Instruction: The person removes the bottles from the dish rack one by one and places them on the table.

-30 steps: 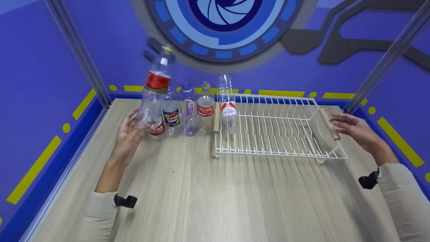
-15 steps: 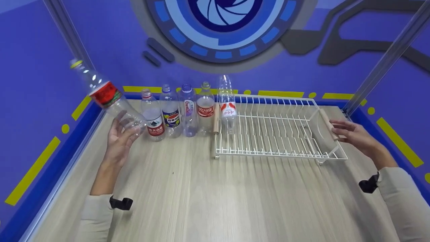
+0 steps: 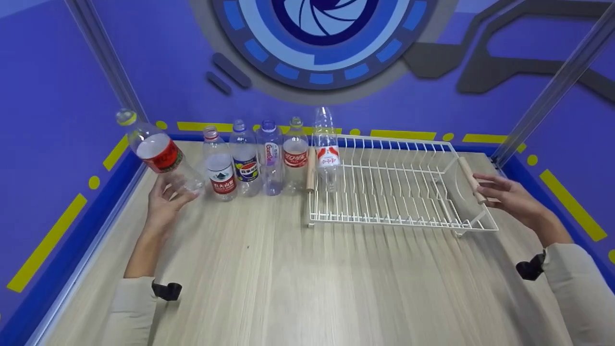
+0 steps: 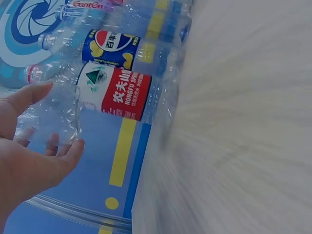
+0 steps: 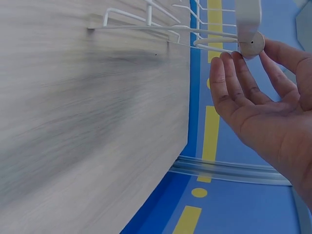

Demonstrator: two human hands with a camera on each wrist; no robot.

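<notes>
My left hand [image 3: 162, 204] holds a clear plastic bottle [image 3: 161, 151] with a red label by its lower part. It tilts, with the yellow-ringed neck up and to the left. In the left wrist view, the bottle's clear base [image 4: 61, 109] lies between thumb and fingers. Just right stands an upright bottle [image 3: 222, 175] with a red and white label. At the far right, my right hand [image 3: 516, 197] has thumb and fingers lightly about the wooden handle [image 3: 472, 180] of a white wire dish rack [image 3: 384, 221]; the right wrist view shows the handle's end [image 5: 252, 44].
A row of empty bottles continues with a blue-label bottle [image 3: 246, 168], a purplish bottle [image 3: 272, 161] and a red-label bottle [image 3: 295, 158]. One bottle [image 3: 327, 156] stands upside down in the rack's left end. Blue panels [image 3: 38, 120] enclose the table [image 3: 288, 283].
The held bottle has swung left and tipped over from nearly upright, then come lower with my left hand. My right fingers have closed the small distance to the rack's handle.
</notes>
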